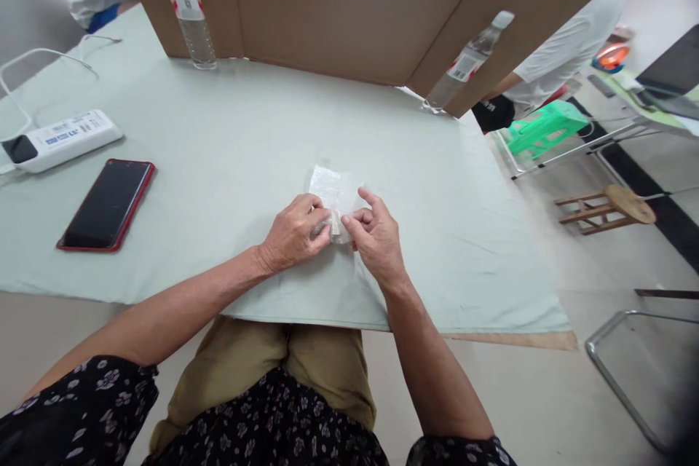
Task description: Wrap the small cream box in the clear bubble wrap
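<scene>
A small clear plastic bag [334, 189], crinkled and see-through, lies near the table's front edge between my hands. Something pale and small shows at its lower end, too unclear to name. My left hand [300, 227] is closed, with thumb and fingers pinching the bag's lower left side. At the bag's lower right side, my right hand [375, 234] pinches the plastic between thumb and fingers, its index finger raised away.
A red-edged phone [108, 204] and a white power strip [65, 140] lie at the left. Bottles stand at the back left [191, 14] and back right [467, 64], against a cardboard screen [338, 7]. People in white are partly visible beyond it.
</scene>
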A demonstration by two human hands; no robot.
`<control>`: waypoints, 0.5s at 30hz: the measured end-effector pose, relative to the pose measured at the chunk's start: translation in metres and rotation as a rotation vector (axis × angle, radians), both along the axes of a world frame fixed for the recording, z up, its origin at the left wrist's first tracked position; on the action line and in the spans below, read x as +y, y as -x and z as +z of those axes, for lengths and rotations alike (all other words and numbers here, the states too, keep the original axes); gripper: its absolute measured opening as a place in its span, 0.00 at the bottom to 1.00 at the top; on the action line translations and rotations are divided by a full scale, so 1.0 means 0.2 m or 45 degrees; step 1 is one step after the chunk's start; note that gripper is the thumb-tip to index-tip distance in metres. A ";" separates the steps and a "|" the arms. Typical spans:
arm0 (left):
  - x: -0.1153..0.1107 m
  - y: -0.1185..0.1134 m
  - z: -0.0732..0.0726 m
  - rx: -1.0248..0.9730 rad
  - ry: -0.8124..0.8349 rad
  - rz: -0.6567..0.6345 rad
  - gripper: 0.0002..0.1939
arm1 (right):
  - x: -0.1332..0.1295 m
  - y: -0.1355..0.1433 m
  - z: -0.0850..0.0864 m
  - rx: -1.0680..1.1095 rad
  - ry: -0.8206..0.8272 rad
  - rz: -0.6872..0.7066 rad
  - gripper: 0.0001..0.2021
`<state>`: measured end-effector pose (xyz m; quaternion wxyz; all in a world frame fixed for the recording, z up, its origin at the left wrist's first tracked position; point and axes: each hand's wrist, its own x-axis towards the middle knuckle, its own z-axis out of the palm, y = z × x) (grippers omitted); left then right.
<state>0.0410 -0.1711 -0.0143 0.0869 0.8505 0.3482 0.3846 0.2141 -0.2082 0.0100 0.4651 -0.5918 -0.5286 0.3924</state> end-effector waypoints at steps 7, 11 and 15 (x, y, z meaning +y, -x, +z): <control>0.00 0.00 0.00 -0.013 0.092 -0.022 0.06 | 0.02 0.07 0.03 -0.355 -0.114 0.086 0.30; 0.00 -0.01 0.00 -0.033 0.122 -0.032 0.06 | 0.02 0.06 0.04 -0.470 -0.111 0.126 0.29; -0.01 0.00 0.00 -0.109 0.140 -0.047 0.08 | 0.00 0.04 0.05 -0.447 -0.119 0.228 0.28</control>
